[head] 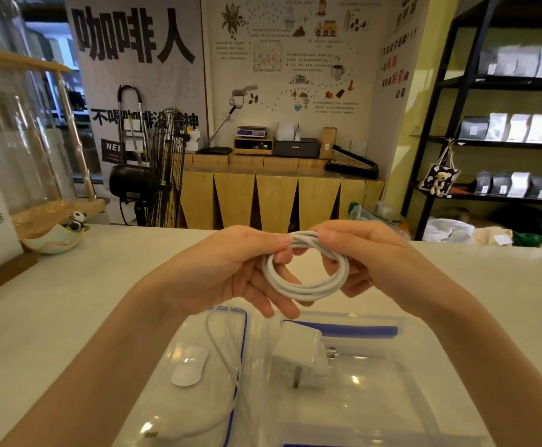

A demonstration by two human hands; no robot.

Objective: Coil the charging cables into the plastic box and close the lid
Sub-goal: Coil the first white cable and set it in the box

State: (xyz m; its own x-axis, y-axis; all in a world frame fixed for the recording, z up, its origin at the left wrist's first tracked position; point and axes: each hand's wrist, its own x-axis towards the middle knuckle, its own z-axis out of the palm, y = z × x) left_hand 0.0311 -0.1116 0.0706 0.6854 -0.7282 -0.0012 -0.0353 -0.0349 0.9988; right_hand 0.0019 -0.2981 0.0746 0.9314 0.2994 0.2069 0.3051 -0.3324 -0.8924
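1. On the left of the counter [69, 301] lies the clear lid [198, 398], with a second thin cable [227, 366] trailing loose across it; that one is not yet coiled.
2. Above the lid, the left hand [231, 272] pinches the top of a white coil [305, 279], its lower fingers spread under the loops.
3. In the middle, the coil hangs in the air between both hands, several turns wound, above the box [376, 382].
4. The right hand [353, 256] grips the coil's top from the other side, thumb over the strands.
5. Below right, the box stands open and holds a white plug [302, 359].
6. Judged step: finishing the first coil. Next it should be lowered into the box beside the plug without springing loose.
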